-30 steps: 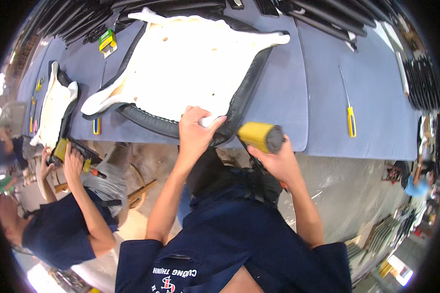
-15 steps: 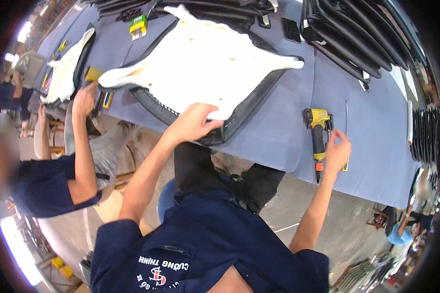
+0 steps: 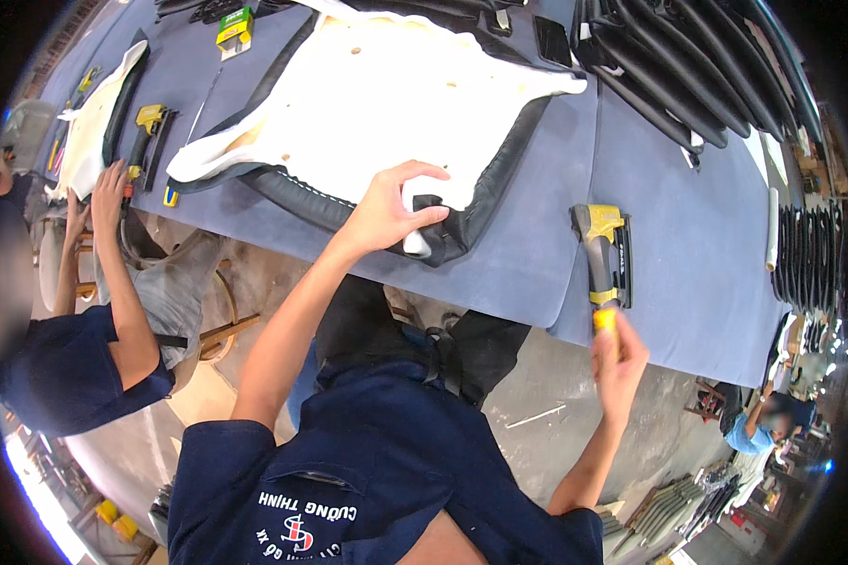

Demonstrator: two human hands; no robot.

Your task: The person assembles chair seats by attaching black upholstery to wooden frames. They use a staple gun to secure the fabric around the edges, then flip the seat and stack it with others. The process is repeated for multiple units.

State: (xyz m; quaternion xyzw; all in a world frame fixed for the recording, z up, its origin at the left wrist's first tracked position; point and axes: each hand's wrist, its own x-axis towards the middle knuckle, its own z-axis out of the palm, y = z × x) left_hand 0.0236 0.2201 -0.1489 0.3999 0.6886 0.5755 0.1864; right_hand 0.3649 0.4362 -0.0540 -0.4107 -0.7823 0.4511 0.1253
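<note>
One package in view: a small rectangular cardboard box, green and yellow with a pale printed panel on top (image 3: 235, 25). It lies flat on the blue-grey padded worktable (image 3: 537, 254), at the far edge, upper left of the picture. It sits just beside the far left corner of the white foam seat cushion with black edging (image 3: 386, 104), apart from it. Printing too small to make out. No signs or screens visible on the bench.
</note>
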